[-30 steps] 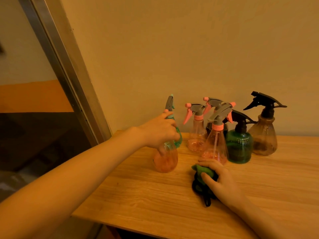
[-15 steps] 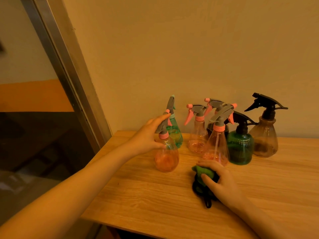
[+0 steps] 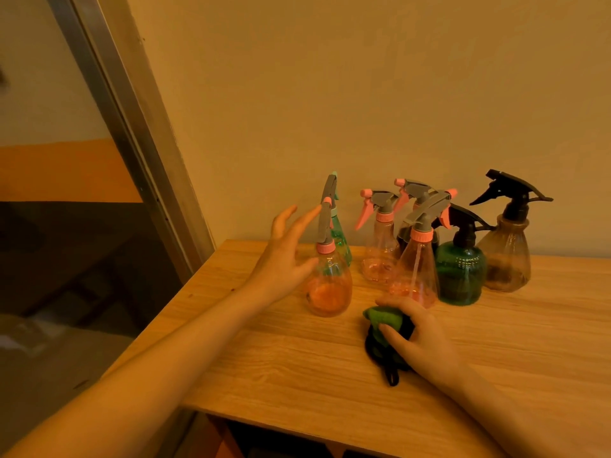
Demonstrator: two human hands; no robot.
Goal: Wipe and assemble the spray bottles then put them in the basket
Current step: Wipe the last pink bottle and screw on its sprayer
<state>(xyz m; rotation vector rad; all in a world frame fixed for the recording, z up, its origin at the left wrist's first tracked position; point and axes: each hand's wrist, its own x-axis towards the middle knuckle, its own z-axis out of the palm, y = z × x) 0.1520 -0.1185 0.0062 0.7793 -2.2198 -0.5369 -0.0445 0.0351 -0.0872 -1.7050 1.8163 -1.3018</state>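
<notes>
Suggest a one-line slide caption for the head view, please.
Open left hand beside an upright orange spray bottle; right hand grips a green cloth on the wooden table.

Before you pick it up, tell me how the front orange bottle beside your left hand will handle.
The orange bottle looks like thin clear plastic with no liquid visible, so probably light. Its round belly and tall trigger head suggest it may tip if pushed up high. The smooth wall may be slippery; the left hand, open beside it, would grip best at the neck.

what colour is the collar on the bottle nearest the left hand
Pink, under a grey trigger head; collar shows in the head view.
</notes>
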